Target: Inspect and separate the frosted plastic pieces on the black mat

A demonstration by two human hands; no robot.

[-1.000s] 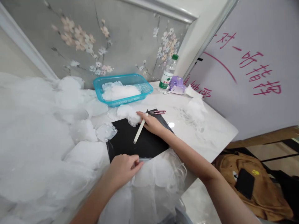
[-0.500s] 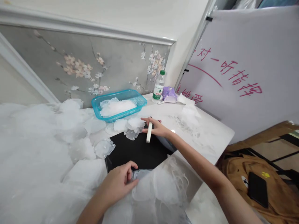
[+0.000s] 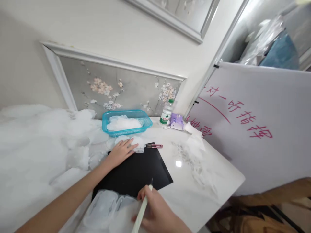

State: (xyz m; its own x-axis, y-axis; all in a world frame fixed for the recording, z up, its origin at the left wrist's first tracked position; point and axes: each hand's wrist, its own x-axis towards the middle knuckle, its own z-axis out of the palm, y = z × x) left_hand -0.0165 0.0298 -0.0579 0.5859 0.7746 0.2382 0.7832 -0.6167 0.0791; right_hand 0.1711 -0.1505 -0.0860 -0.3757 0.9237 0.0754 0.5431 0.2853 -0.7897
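My left hand [image 3: 122, 152] lies with fingers stretched over a small pile of thin translucent pieces [image 3: 139, 142] at the back of a black mat [image 3: 136, 171]. My right hand [image 3: 156, 207], near the front, is closed round a pale-handled tool [image 3: 143, 205] with a thin dark pointed tip, whose exact kind I cannot make out. Its tip points away from me, above the mat's front part. Joined translucent pieces [image 3: 104, 207] lie at the mat's near edge, beside my right hand. Pink thread snips [image 3: 155, 146] rest at the mat's back right corner.
A large heap of white translucent pieces [image 3: 36, 155] covers the left side. Behind the mat stands a blue basket [image 3: 126, 132] of similar pieces. A water bottle [image 3: 166, 112], a purple tissue pack [image 3: 177, 121] and thin scraps [image 3: 194, 165] are on the white table [image 3: 233, 174].
My left hand has gone from the near edge to the pile at the back. My right hand has come from the back to the front, still holding the tool. The view has tilted up.
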